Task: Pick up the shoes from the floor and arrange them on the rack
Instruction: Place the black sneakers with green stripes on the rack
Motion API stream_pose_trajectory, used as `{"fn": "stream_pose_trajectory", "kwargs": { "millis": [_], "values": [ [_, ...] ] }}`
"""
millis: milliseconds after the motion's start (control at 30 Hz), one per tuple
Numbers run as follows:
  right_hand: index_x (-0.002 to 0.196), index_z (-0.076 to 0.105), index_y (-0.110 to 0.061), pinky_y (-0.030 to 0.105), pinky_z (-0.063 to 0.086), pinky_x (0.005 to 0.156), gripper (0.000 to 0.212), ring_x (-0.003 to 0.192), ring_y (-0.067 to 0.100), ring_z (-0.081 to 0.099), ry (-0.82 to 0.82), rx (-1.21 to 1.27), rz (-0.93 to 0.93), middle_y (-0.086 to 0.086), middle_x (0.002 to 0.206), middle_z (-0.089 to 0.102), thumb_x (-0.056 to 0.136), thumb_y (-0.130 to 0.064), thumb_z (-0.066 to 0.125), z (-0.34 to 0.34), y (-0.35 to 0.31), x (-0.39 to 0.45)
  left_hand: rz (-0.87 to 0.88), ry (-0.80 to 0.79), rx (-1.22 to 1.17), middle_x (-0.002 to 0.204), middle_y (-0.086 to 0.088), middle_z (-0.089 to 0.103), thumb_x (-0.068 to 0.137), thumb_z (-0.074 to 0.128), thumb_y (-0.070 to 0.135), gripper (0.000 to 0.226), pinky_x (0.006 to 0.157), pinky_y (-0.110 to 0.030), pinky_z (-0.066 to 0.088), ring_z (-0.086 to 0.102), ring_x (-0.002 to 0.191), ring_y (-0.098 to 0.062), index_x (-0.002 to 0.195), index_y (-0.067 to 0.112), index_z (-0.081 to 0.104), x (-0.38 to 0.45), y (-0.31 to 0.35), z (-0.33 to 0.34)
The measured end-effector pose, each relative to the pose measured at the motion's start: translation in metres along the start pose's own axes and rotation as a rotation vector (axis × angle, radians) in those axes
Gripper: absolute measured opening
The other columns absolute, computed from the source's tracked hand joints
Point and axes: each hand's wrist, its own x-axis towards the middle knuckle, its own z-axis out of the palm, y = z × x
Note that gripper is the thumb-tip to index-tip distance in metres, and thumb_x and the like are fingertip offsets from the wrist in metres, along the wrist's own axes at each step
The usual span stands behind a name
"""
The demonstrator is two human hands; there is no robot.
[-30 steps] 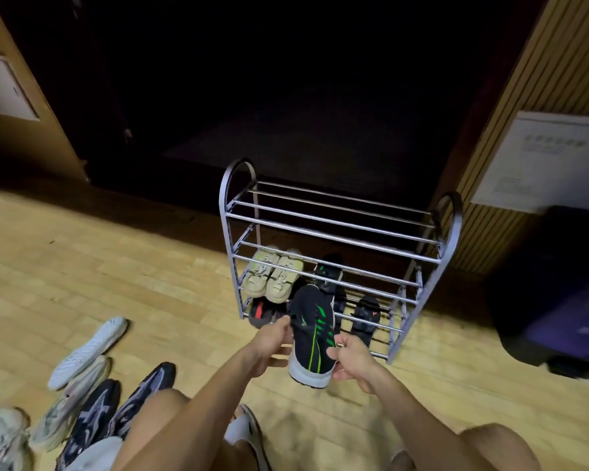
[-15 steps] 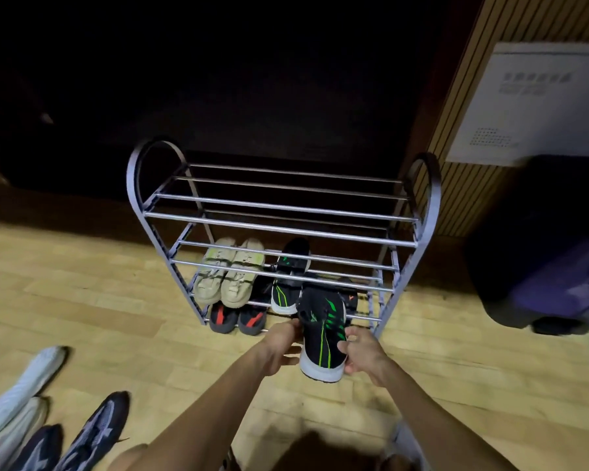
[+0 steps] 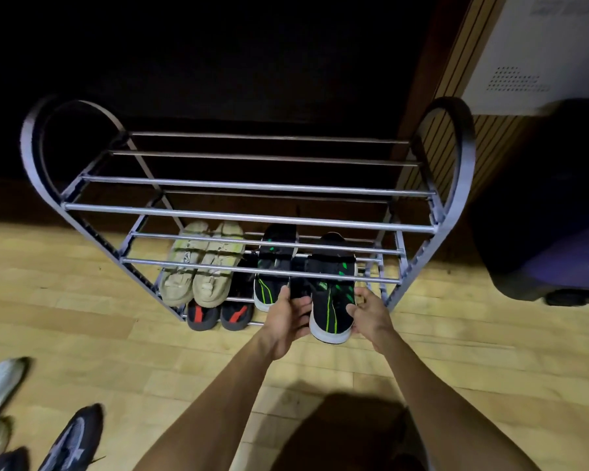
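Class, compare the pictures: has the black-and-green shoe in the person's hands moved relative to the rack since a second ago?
Yes. The held shoe has gone forward into the rack: its toe now lies under the front bars beside its mate, whereas before it hung in front of the rack.

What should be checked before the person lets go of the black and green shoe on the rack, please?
1. Both hands on shoe: left hand and right hand flank the held shoe: ok.
2. Toe under the rack bars: ok.
3. Heel fully on the shelf: it overhangs the front: not ok.
4. Beside its mate, same direction: ok.
5. Sole resting on the bars: cannot tell.
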Motion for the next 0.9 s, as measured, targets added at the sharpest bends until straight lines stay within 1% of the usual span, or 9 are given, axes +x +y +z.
{"fn": "stream_pose_trajectory", "kwargs": {
  "millis": [100,167,233,333,467,567,633,733,900],
  "values": [
    [0.140,0.047,-0.023,0.053,0.052,0.097,0.048,0.114,0.032,0.062,0.013,0.043,0.013,0.013,0.134,0.058,0.095,-0.012,0.058,0.008,0.010,0.016,-0.031,-0.017,0.023,0.115,0.002,0.066,0.100,0.013,0.058,0.064,0.090,-0.036,0.043,0.057,0.112,-0.017,0.105,0.020,0.064,0.009,-0.002,-0.002],
    [0.141,0.047,-0.021,0.052,0.050,0.100,0.049,0.116,0.031,0.061,0.028,0.067,0.018,0.007,0.137,0.056,0.095,-0.011,0.058,0.014,0.009,0.016,-0.028,-0.016,-0.003,0.115,0.003,0.066,0.100,0.015,0.059,0.062,0.091,-0.038,0.043,0.058,0.108,-0.014,0.103,0.020,0.063,0.014,-0.001,-0.001],
    [0.141,0.047,-0.016,0.049,0.049,0.102,0.047,0.116,0.031,0.060,0.054,0.071,0.005,-0.002,0.128,0.056,0.096,-0.008,0.057,0.019,0.007,0.015,-0.026,0.003,-0.044,0.112,0.003,0.065,0.100,0.018,0.059,0.060,0.088,-0.037,0.045,0.059,0.098,-0.010,0.105,0.017,0.061,0.021,-0.001,-0.001],
    [0.134,0.052,-0.013,0.046,0.051,0.098,0.037,0.109,0.032,0.062,0.100,0.040,0.001,0.009,0.119,0.065,0.097,-0.009,0.056,0.025,0.001,0.018,-0.011,0.021,-0.074,0.107,0.003,0.063,0.100,0.019,0.058,0.058,0.089,-0.039,0.045,0.059,0.091,-0.008,0.109,0.016,0.058,0.033,-0.002,-0.001],
    [0.113,0.057,-0.003,0.037,0.045,0.076,0.019,0.091,0.033,0.058,0.175,-0.040,0.019,0.014,0.095,0.062,0.099,-0.015,0.054,0.026,-0.005,0.033,-0.007,0.060,-0.098,0.096,0.007,0.063,0.098,0.025,0.060,0.052,0.089,-0.036,0.041,0.057,0.084,-0.008,0.097,0.021,0.060,0.046,0.001,0.006],
    [0.105,0.058,-0.016,0.038,0.043,0.073,0.008,0.086,0.032,0.057,0.221,-0.037,0.025,0.008,0.079,0.059,0.098,-0.015,0.054,0.024,-0.006,0.041,-0.008,0.057,-0.129,0.098,0.007,0.063,0.098,0.030,0.055,0.044,0.081,-0.030,0.041,0.058,0.087,-0.009,0.100,0.021,0.058,0.053,0.001,0.016],
    [0.123,0.060,-0.023,0.034,0.043,0.078,0.027,0.097,0.035,0.061,0.225,-0.020,0.006,0.012,0.095,0.069,0.099,-0.014,0.053,0.023,-0.005,0.045,-0.010,0.060,-0.127,0.106,0.003,0.062,0.098,0.031,0.054,0.043,0.084,-0.030,0.040,0.057,0.093,-0.012,0.101,0.021,0.059,0.058,-0.002,0.021],
    [0.141,0.051,-0.020,0.035,0.045,0.090,0.042,0.114,0.037,0.059,0.221,-0.029,-0.018,0.015,0.121,0.067,0.100,-0.013,0.051,0.021,-0.006,0.044,-0.002,0.065,-0.112,0.103,0.004,0.063,0.098,0.031,0.054,0.044,0.085,-0.029,0.040,0.057,0.093,-0.011,0.098,0.022,0.060,0.060,-0.005,0.023],
    [0.130,0.058,0.000,0.029,0.037,0.076,0.033,0.092,0.030,0.055,0.191,-0.087,0.022,0.018,0.106,0.065,0.099,-0.011,0.051,0.022,-0.005,0.043,0.026,0.042,-0.190,0.107,0.003,0.064,0.097,0.034,0.052,0.042,0.081,-0.030,0.039,0.057,0.094,-0.014,0.101,0.019,0.060,0.057,0.000,0.019]
  ]
}}
